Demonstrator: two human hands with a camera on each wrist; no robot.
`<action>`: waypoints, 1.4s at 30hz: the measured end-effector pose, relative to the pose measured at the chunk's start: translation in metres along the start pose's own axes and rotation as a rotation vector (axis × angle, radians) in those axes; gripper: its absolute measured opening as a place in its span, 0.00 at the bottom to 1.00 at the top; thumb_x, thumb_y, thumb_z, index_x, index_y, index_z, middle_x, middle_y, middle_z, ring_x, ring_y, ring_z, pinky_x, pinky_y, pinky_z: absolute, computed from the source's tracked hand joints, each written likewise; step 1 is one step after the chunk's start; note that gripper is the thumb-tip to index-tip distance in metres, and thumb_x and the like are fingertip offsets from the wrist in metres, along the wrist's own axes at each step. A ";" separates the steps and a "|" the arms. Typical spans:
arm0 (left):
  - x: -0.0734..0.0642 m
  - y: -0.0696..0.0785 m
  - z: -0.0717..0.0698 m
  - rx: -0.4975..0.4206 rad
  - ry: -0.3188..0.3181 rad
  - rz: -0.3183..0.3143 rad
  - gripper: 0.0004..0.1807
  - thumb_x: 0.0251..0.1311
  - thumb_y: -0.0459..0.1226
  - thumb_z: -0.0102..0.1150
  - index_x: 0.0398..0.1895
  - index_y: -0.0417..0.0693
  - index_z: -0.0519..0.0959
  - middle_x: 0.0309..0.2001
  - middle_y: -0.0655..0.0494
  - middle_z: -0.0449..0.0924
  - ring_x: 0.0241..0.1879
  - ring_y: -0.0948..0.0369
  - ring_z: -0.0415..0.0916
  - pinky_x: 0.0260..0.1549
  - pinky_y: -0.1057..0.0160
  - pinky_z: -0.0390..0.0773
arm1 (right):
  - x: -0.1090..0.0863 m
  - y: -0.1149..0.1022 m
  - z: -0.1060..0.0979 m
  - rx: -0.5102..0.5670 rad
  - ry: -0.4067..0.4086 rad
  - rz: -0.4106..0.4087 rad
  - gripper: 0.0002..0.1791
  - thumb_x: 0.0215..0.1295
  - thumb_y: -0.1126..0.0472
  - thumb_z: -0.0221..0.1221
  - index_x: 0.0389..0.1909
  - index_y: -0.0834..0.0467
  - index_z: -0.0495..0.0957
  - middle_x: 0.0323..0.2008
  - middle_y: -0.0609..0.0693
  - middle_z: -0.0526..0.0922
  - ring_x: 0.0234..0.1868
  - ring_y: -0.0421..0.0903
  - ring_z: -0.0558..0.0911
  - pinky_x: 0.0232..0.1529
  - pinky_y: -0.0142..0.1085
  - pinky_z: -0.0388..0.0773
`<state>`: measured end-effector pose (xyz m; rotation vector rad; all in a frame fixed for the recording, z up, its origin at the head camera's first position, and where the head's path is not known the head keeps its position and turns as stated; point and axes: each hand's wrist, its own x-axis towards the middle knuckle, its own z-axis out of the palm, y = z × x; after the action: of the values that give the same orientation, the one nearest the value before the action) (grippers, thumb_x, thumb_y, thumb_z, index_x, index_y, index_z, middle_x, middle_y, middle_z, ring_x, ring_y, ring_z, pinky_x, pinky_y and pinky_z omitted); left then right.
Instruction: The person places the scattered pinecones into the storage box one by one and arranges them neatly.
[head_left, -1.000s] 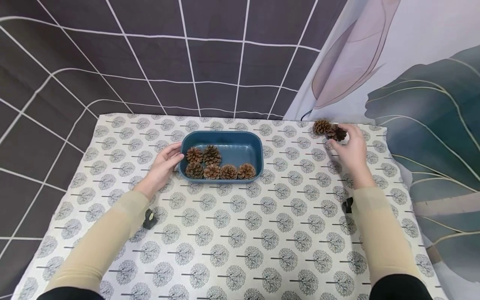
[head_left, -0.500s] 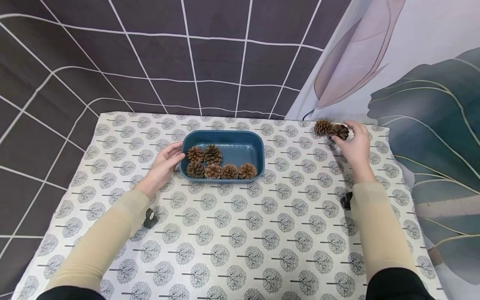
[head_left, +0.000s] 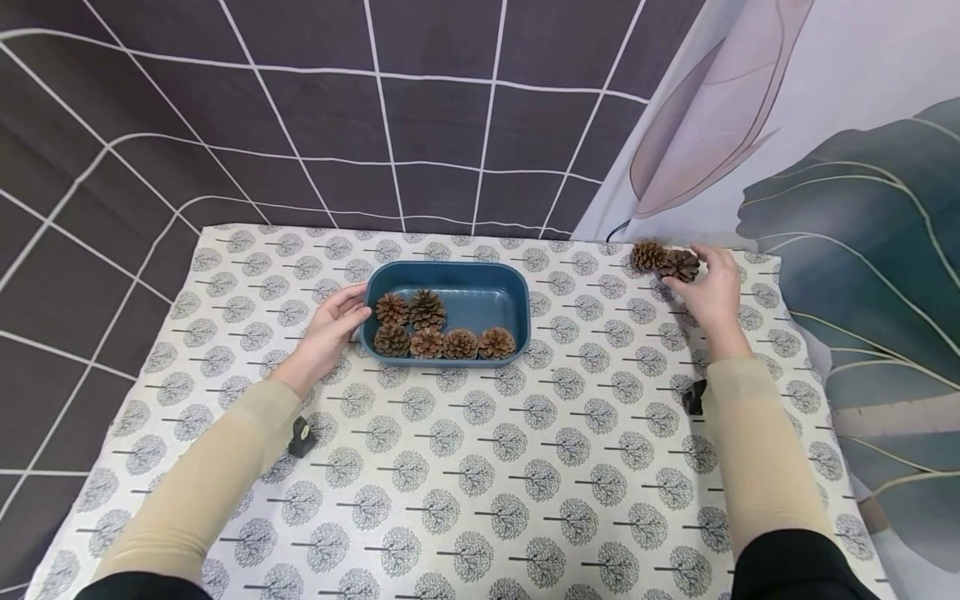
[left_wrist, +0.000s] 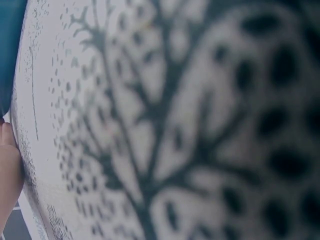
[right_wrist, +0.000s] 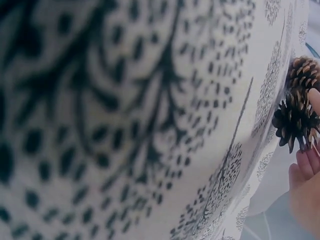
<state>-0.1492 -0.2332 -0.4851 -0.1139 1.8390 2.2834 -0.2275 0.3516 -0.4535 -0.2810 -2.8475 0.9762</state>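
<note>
In the head view my left hand (head_left: 328,332) rests against the left end of a blue rectangular tub (head_left: 372,354), with fairly straight fingers and the thumb at its rim. Several brown pine cones (head_left: 460,343) lie inside, in a front row with two behind at the left. At the table's far right corner my right hand (head_left: 711,292) pinches a dark pine cone (head_left: 679,265) between thumb and fingers. Another pine cone (head_left: 648,255) touches it on the left. The right wrist view shows this dark pine cone (right_wrist: 295,120) at the fingertips; part of the hand is cut off.
A white tablecloth (head_left: 480,475) printed with grey trees covers the table. Behind it hangs a dark cloth (head_left: 435,117) with a white grid. A patterned curtain (head_left: 862,275) hangs close on the right. Each wrist carries a small black device (head_left: 303,437).
The view has shifted slightly. My right thumb and fingers have settled around the dark pine cone, which stays beside the other one. The left hand and the tub keep their places.
</note>
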 end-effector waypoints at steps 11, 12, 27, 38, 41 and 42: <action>0.000 0.000 0.000 0.012 -0.007 0.004 0.23 0.76 0.24 0.50 0.70 0.48 0.73 0.56 0.72 0.79 0.59 0.72 0.75 0.64 0.79 0.77 | 0.003 0.006 0.001 0.007 -0.047 0.031 0.43 0.70 0.62 0.67 0.81 0.63 0.58 0.81 0.68 0.58 0.78 0.72 0.62 0.82 0.66 0.60; 0.000 0.000 0.000 0.009 -0.007 0.005 0.23 0.75 0.24 0.50 0.69 0.48 0.74 0.56 0.73 0.79 0.59 0.72 0.75 0.64 0.79 0.77 | 0.002 0.006 0.000 0.012 -0.043 0.035 0.43 0.70 0.63 0.67 0.81 0.63 0.58 0.81 0.68 0.59 0.78 0.72 0.63 0.81 0.66 0.61; 0.000 -0.001 0.000 -0.010 -0.007 0.016 0.23 0.74 0.23 0.49 0.59 0.60 0.79 0.55 0.73 0.80 0.58 0.72 0.76 0.63 0.79 0.77 | -0.003 0.005 -0.004 0.021 0.034 0.081 0.39 0.70 0.61 0.68 0.79 0.61 0.65 0.77 0.67 0.64 0.77 0.68 0.65 0.82 0.62 0.61; 0.001 -0.002 -0.001 0.008 -0.010 0.014 0.22 0.75 0.24 0.50 0.62 0.58 0.78 0.55 0.74 0.80 0.60 0.72 0.75 0.64 0.79 0.76 | -0.007 0.000 -0.004 0.081 0.093 0.043 0.38 0.70 0.57 0.68 0.77 0.62 0.67 0.77 0.63 0.66 0.77 0.63 0.67 0.84 0.56 0.63; 0.000 -0.002 -0.001 0.017 -0.008 0.009 0.22 0.75 0.24 0.51 0.63 0.57 0.77 0.56 0.75 0.79 0.60 0.72 0.75 0.65 0.80 0.76 | -0.008 0.000 -0.003 0.095 0.111 0.023 0.37 0.70 0.56 0.68 0.76 0.62 0.69 0.76 0.63 0.67 0.77 0.63 0.68 0.84 0.55 0.64; 0.000 -0.002 -0.001 0.019 -0.008 0.007 0.22 0.75 0.24 0.51 0.64 0.56 0.77 0.56 0.75 0.79 0.61 0.72 0.74 0.65 0.80 0.76 | -0.008 -0.001 -0.002 0.097 0.116 0.016 0.36 0.70 0.56 0.67 0.76 0.62 0.69 0.76 0.63 0.67 0.77 0.63 0.68 0.83 0.55 0.64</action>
<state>-0.1494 -0.2343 -0.4869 -0.0949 1.8599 2.2674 -0.2191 0.3508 -0.4518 -0.3389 -2.6883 1.0612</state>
